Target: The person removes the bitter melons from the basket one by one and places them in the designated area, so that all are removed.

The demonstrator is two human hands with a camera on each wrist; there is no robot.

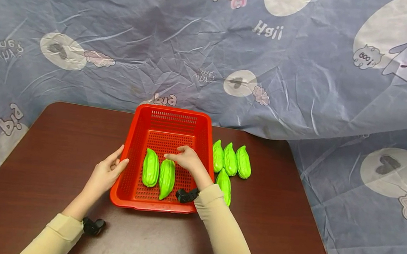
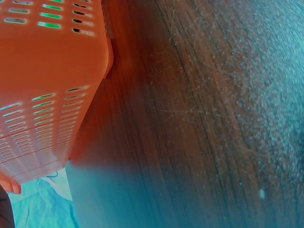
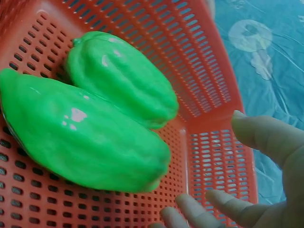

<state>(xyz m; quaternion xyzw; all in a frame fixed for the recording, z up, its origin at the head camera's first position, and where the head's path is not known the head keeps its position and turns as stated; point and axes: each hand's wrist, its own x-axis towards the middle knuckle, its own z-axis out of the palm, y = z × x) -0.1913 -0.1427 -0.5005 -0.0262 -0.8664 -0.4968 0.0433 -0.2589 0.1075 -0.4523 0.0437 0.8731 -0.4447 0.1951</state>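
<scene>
A red perforated plastic basket stands on the table with two glossy, ridged green bitter melons inside. One bitter melon lies to the left, and the other bitter melon is close beside it on the right. At the basket's left rim, my left hand grips the edge with thumb and fingers. My right hand is over the basket, just beyond the top end of the right melon. In the right wrist view its thumb and fingers are spread apart, with nothing between them.
Several more bitter melons lie on the dark wooden table right of the basket: a row of three at the back and one melon nearer, partly behind my right forearm. A blue-grey patterned cloth hangs behind the table.
</scene>
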